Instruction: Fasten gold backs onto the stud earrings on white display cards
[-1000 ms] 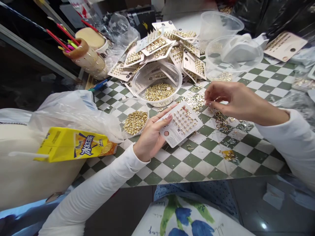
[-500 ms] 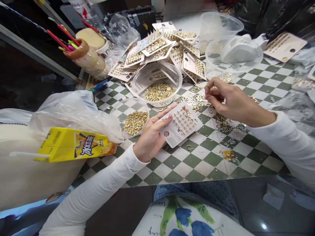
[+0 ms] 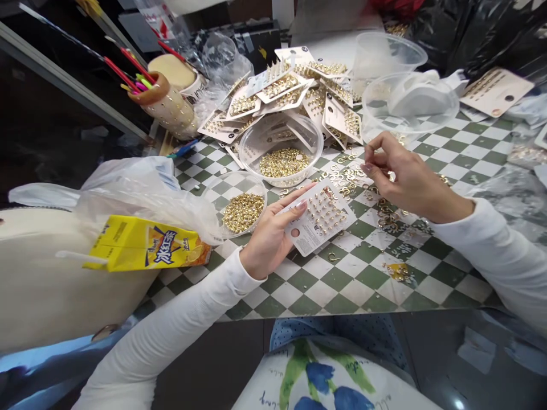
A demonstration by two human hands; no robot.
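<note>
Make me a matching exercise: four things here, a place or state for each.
1. White rectangular gold-beaded card
2. Yellow cardboard drink carton
3. Tan cylindrical studded cup
4. Loose shiny gold hooks

A. Holding coloured pens
B. Scattered on the green-and-white checked table
C. In the left hand
D. With a white straw sticking out

Pairs: 1-C, 2-D, 3-A, 4-B

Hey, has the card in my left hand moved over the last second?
No, not noticeably: against the single loose hook on the checkered table, the card keeps its place; the whole view shifted slightly.
</note>
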